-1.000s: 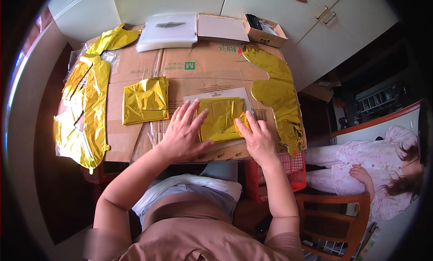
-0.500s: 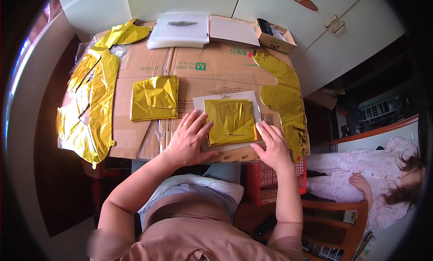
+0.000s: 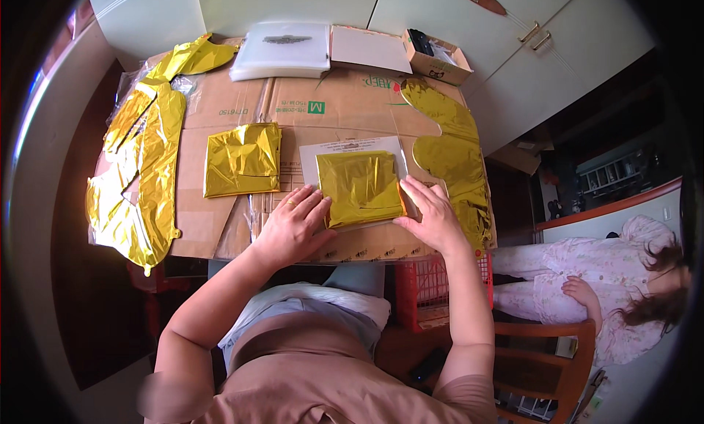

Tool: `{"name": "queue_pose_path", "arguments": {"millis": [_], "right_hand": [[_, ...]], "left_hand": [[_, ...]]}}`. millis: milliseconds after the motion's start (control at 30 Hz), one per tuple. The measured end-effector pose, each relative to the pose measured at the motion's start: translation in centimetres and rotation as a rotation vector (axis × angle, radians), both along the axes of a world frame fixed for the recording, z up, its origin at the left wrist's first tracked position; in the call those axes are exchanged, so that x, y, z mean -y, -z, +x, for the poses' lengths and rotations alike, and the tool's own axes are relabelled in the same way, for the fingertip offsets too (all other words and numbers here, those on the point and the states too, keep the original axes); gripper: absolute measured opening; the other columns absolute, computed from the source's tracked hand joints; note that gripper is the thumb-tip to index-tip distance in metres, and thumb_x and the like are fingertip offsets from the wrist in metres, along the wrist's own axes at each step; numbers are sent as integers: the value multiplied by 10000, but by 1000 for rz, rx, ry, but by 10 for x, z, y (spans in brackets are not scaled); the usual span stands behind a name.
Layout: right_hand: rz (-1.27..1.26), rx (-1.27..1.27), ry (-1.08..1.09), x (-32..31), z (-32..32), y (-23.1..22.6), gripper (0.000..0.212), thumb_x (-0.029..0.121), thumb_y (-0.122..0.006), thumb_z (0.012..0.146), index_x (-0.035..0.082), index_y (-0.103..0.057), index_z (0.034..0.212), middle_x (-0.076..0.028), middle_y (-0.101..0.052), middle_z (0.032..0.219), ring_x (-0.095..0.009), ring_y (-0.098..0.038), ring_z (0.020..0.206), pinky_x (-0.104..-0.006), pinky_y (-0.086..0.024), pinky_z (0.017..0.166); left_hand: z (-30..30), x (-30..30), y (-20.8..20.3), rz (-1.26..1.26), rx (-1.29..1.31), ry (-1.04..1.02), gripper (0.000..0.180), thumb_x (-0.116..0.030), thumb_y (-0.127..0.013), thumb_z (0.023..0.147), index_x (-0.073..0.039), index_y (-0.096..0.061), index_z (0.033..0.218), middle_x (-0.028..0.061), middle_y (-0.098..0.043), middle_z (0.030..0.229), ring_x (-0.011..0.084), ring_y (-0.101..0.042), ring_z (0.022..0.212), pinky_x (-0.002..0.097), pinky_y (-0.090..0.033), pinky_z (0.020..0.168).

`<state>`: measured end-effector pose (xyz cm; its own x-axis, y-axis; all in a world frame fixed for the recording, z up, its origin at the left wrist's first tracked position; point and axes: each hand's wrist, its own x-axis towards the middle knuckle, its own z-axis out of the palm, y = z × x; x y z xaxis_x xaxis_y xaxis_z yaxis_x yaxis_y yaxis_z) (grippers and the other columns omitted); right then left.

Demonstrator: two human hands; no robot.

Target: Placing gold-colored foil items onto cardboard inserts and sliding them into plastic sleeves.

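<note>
A folded gold foil sheet (image 3: pixel 361 189) lies on a white card (image 3: pixel 312 160) in front of me; the card's far part shows beyond it. My left hand (image 3: pixel 295 225) is open, its fingertips resting at the left edge of the foil and card. On the other side, my right hand (image 3: pixel 433 217) is also open, with fingers stretched along the right edge and the thumb near the lower corner. A second folded gold foil (image 3: pixel 243 160) sits to the left, apart from both hands.
Flattened cardboard (image 3: pixel 220 94) covers the table. Unfolded gold foil balloons lie at the left (image 3: pixel 158 160) and right (image 3: pixel 455 145). Along the back are clear plastic sleeves (image 3: pixel 282 54), a pale card (image 3: pixel 370 49) and a small box (image 3: pixel 440 61). A red basket (image 3: pixel 418 296) and another person (image 3: pixel 579 277) are at the right.
Foil and card have shifted slightly away from me, with both hands following along their edges. The whole view has also drifted a little.
</note>
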<state>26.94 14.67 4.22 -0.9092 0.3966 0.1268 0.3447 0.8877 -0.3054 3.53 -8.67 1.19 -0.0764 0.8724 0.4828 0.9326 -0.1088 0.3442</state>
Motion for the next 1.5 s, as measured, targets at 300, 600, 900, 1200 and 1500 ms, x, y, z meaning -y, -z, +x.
{"name": "queue_pose_path", "arguments": {"millis": [300,600,900,1200,1500], "right_hand": [[-577,-216,173,19,7,-10,799,235,-862,801,27,-499,1481,-138,-620,1377,-215,-625,1051,-362,-507,967],[-897,-126,496,-17,-41,-10,367,214,-695,971,-29,-638,1241,-46,-647,890,-63,-549,684,-227,-442,589],[-922,45,545,-20,-36,-9,164,168,-698,920,14,-691,976,-14,-648,789,-66,-557,635,-214,-427,514],[-828,14,573,6,-24,-4,203,156,-716,856,-23,-698,951,-84,-705,807,-139,-696,696,-268,-558,598],[-1036,91,536,34,-19,-15,133,148,-688,927,20,-659,947,-44,-673,803,-120,-627,633,-254,-493,543]], "left_hand": [[-8,9,1,20,-1,-16,518,-261,-808,843,14,-623,1241,213,-672,1232,391,-621,1226,479,-491,1066],[-9,11,3,65,-49,-21,528,-283,-801,824,-5,-616,1234,180,-683,1170,360,-645,1174,465,-503,1034],[0,1,-21,-75,-68,-29,695,-373,-839,750,-61,-596,1321,147,-616,1287,368,-545,1299,523,-424,1103],[-3,-16,-21,-206,-102,120,729,-401,-842,736,-54,-577,1320,184,-603,1285,405,-555,1271,513,-428,1105],[2,5,-30,-220,-35,153,766,-427,-862,710,-46,-573,1309,182,-594,1240,403,-543,1262,523,-428,1083]]}}
